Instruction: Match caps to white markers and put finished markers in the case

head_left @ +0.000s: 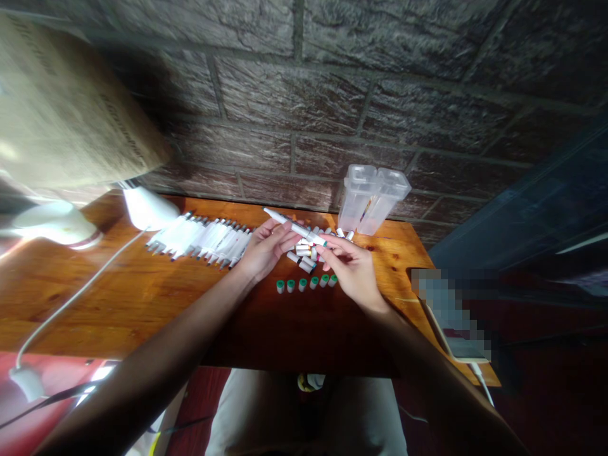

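Note:
My left hand (266, 248) grips a white marker (293, 227) by its barrel, holding it slanted above the wooden table (118, 297). My right hand (352, 269) pinches the marker's right end, at a green cap. Under both hands lies a loose pile of white markers (304, 256). A short row of several green caps (306, 284) stands on the table just in front of the hands. To the left, a long row of white markers (199, 239) lies side by side.
Two clear plastic containers (373, 197) stand at the back against the brick wall. A white lamp base (57, 223) and its cable (71, 297) sit at the left. A cardboard box (61, 107) looms top left. A phone (456, 323) lies at the table's right edge.

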Available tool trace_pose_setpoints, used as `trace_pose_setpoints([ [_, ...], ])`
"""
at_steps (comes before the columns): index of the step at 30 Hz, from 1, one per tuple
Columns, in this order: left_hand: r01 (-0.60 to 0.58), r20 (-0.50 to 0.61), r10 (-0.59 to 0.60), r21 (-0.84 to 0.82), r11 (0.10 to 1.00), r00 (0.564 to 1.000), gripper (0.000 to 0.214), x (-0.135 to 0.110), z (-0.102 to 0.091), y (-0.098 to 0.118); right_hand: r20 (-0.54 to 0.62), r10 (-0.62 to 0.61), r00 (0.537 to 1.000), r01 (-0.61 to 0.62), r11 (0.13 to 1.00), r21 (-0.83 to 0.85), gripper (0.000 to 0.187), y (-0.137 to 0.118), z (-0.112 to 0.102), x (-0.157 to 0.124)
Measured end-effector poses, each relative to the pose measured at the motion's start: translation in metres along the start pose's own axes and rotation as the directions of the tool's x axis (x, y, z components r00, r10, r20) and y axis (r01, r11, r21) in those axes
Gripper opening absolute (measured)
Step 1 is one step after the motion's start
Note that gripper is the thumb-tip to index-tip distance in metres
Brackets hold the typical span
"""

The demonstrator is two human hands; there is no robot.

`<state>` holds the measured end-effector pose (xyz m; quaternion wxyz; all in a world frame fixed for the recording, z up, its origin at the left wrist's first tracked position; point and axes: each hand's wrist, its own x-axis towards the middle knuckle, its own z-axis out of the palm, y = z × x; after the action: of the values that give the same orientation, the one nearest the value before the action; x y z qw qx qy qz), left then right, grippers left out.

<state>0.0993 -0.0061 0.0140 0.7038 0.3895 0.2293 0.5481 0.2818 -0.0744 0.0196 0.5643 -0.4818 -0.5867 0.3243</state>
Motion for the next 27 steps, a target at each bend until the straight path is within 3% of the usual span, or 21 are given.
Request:
trace_pose_setpoints([
  [8, 0.004, -0.041, -0.003, 0.030, 1.000, 0.999, 0.028, -0.002, 0.002, 0.000, -0.033, -0.053, 0.998, 0.050, 0.995, -0.089, 0.032, 0.005, 0.001, -0.005],
  [21, -0.016, -0.039, 0.018, 0.056, 0.998, 0.999, 0.035, -0.004, 0.003, -0.001, -0.019, -0.022, 1.000, 0.023, 0.999, 0.049, 0.030, 0.008, 0.004, -0.005],
  [27, -0.053, 0.063, 0.046, 0.113, 0.992, 0.997, 0.031, -0.006, -0.002, 0.004, -0.076, -0.143, 0.987, 0.132, 0.983, -0.128, 0.023, 0.004, 0.006, -0.011],
])
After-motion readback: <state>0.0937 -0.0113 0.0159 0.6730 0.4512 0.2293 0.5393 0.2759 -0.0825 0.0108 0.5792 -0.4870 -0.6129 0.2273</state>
